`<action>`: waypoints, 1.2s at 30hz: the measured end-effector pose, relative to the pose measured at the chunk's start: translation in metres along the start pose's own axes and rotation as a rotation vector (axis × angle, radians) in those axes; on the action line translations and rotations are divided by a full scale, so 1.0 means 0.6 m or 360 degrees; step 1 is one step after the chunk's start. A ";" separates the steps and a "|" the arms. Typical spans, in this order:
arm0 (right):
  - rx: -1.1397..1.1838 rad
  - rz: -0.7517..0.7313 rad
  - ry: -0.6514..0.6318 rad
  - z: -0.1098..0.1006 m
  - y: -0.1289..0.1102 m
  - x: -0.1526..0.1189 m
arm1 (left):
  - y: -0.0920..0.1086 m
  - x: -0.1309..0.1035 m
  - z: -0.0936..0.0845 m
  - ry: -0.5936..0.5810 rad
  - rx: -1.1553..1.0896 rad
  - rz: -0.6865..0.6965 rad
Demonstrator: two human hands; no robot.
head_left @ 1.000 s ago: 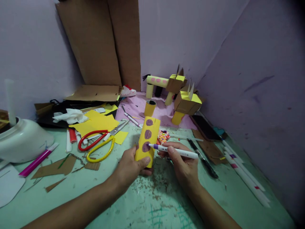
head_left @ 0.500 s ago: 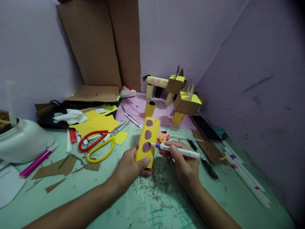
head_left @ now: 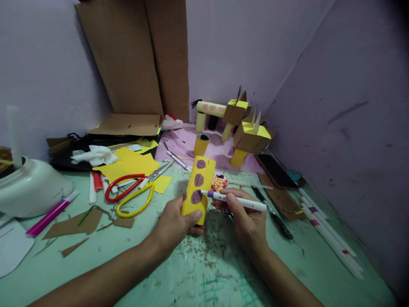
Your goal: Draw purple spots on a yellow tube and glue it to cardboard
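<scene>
My left hand (head_left: 179,221) grips the lower end of a yellow paper tube (head_left: 207,179), which tilts up from the table. Three purple spots run down its face. In my right hand (head_left: 247,217) is a white marker (head_left: 241,201) with a purple band, held like a pen; its tip touches the lowest spot. Behind the tube stands a short yellow roll (head_left: 201,145), open at the top. To the left lie scissors (head_left: 140,187) with one red and one yellow handle. The fingers of my left hand behind the tube are partly hidden.
Cardboard-and-paper animal figures (head_left: 252,136) stand at the back on pink paper. Yellow paper scraps (head_left: 131,164), a white pot (head_left: 32,187) and cardboard offcuts (head_left: 76,224) are on the left. A phone (head_left: 276,170), a black cutter (head_left: 275,215) and white markers (head_left: 329,238) lie right.
The marker and my right hand have shifted very slightly left, with the tip still on the lowest spot. My left hand keeps the tube in nearly the same place.
</scene>
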State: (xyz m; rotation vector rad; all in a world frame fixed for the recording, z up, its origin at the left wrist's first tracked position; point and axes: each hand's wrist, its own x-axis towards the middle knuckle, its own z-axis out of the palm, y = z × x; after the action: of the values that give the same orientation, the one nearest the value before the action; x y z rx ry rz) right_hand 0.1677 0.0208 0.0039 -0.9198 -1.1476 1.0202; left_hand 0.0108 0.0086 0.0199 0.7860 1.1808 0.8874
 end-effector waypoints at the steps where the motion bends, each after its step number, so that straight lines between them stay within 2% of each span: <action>1: 0.0006 0.0007 -0.0011 0.000 0.000 0.000 | 0.000 -0.001 0.000 0.0001 0.0006 0.0000; 7: -0.0014 0.0001 -0.0053 0.000 0.001 -0.002 | -0.001 0.000 0.001 -0.0026 0.0025 0.0031; 15: 0.0003 -0.0174 -0.0017 -0.001 0.002 0.000 | -0.002 -0.002 0.002 -0.0032 0.0050 0.0024; 20: 0.0086 -0.0109 0.0099 0.004 -0.002 -0.001 | -0.003 -0.001 0.001 -0.0045 0.0064 0.0029; 29: -0.0082 -0.0163 -0.0031 0.001 0.000 0.004 | 0.000 -0.003 0.002 -0.0022 0.0043 0.0061; 36: 0.0026 -0.0089 0.0031 -0.001 0.004 0.003 | 0.002 -0.003 0.003 -0.0039 0.0082 0.0031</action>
State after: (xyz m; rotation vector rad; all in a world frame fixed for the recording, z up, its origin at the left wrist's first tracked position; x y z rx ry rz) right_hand 0.1683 0.0229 0.0020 -0.8783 -1.1413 0.9720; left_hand 0.0119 0.0071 0.0221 0.8486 1.1803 0.8640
